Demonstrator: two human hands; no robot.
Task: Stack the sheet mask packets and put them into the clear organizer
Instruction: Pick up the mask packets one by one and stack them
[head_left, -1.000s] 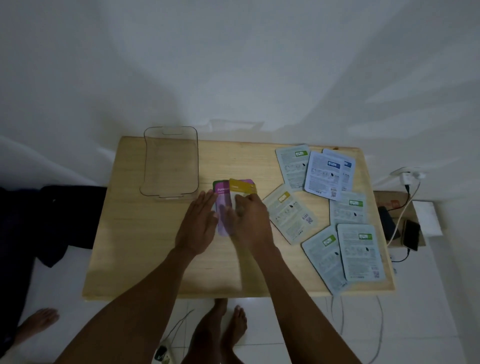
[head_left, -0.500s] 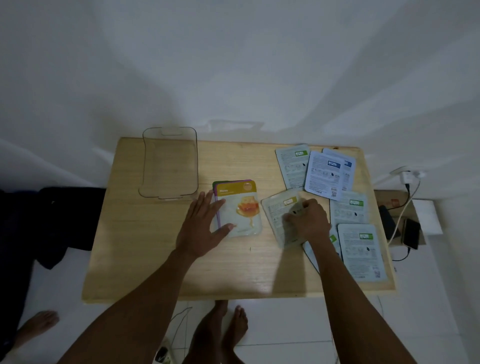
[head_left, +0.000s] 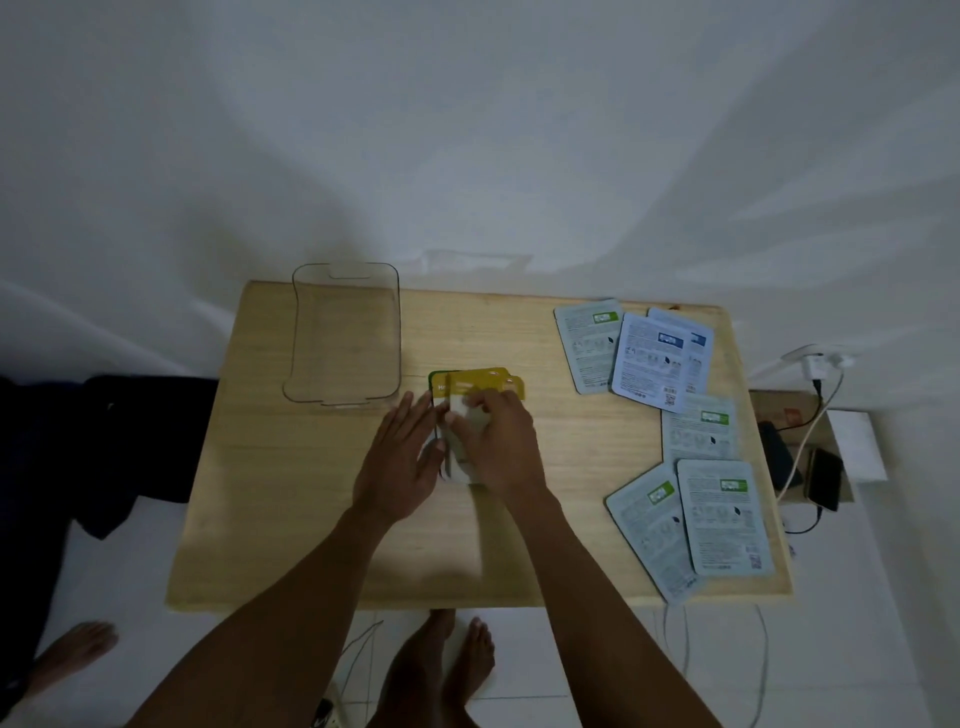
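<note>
A small stack of sheet mask packets (head_left: 483, 382) lies at the table's centre, with yellow and green top edges showing. My right hand (head_left: 496, 447) presses a pale packet (head_left: 460, 415) down onto that stack, fingers curled over it. Against the stack's left edge rests my left hand (head_left: 400, 462), flat, its fingers spread. The clear organizer (head_left: 397, 332) stands empty at the table's back left, just beyond the stack. Several more packets lie face down along the right side, among them one at the back (head_left: 589, 345) and one at the front (head_left: 724, 519).
The wooden table (head_left: 311, 493) stands against a white wall. To its right a low box holds a phone (head_left: 823, 478) on a cable from a wall charger (head_left: 818, 364). Dark cloth (head_left: 104, 441) lies left of the table. Bare feet (head_left: 441, 670) stand below the front edge.
My right hand reached right to a face-down packet beside the stack, then brought it back onto the stack. My left hand stayed at the stack's left edge.
</note>
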